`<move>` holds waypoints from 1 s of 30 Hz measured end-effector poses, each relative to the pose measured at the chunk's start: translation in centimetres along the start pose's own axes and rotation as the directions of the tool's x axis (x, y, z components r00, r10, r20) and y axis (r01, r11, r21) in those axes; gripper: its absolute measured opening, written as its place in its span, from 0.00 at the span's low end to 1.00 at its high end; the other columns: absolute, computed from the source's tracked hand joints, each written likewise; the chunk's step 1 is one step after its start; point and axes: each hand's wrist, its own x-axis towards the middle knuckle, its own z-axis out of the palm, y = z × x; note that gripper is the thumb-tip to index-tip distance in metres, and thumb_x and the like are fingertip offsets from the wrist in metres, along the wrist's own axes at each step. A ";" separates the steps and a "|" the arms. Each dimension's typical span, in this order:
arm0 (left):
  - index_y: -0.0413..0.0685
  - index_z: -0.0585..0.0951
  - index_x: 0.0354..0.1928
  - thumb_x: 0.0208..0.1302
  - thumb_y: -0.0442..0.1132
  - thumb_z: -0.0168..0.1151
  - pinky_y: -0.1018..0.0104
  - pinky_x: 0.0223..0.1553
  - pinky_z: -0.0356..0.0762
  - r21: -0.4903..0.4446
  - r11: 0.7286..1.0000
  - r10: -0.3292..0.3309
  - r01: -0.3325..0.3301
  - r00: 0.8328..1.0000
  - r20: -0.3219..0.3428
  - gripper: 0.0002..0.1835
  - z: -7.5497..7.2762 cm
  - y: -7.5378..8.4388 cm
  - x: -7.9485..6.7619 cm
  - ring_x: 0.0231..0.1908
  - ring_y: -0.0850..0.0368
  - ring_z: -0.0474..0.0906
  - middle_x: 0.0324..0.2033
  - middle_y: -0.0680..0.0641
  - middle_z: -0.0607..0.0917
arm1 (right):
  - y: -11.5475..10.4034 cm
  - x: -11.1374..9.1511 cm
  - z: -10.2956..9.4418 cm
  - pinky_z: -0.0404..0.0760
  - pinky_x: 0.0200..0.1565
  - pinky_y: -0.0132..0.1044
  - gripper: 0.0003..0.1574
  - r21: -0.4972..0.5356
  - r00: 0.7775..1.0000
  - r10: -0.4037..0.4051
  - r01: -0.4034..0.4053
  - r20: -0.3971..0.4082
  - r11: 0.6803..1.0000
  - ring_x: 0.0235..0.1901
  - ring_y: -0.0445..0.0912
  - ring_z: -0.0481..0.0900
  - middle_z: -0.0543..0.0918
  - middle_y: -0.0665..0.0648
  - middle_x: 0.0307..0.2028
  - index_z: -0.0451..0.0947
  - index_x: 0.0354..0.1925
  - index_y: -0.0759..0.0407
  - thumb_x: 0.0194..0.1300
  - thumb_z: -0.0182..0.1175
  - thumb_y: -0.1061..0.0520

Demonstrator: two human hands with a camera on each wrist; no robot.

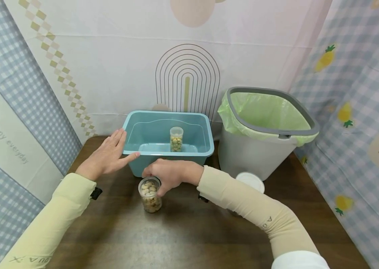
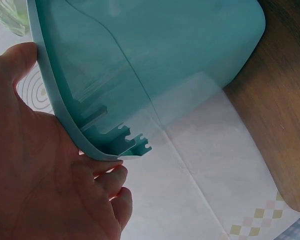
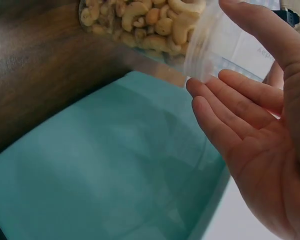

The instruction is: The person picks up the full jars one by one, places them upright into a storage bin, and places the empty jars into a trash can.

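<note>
A clear jar of cashews (image 1: 150,194) stands on the table in front of the blue-green plastic bin (image 1: 167,154). My right hand (image 1: 169,172) holds this jar by its top rim, thumb on one side and fingers on the other. The right wrist view shows the cashews (image 3: 160,25) through the clear wall and the fingertips at the rim. At the bin's left front corner, my left hand (image 1: 108,153) rests against the rim with its fingers extended and thumb spread along the front edge. Inside the bin stands another clear jar (image 1: 176,140), partly filled with yellow-green pieces.
A grey-white trash can (image 1: 251,149) with a green liner (image 1: 260,108) stands right of the bin. Near its base a container with a white lid (image 1: 250,181) is partly hidden by my right forearm. Patterned cloth (image 1: 115,74) hangs behind and beside the brown wooden table (image 1: 162,239).
</note>
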 end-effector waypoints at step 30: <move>0.27 0.40 0.82 0.80 0.69 0.44 0.32 0.83 0.39 -0.008 1.000 -0.003 0.003 1.000 0.003 0.56 0.0 0.0 0.0 0.84 0.29 0.35 0.84 0.29 0.39 | 0.8 1.7 1.7 0.83 0.54 0.25 0.39 -0.035 0.997 -0.042 0.040 -0.058 0.999 0.52 0.37 0.85 0.86 0.50 0.58 0.79 0.66 0.57 0.61 0.79 0.46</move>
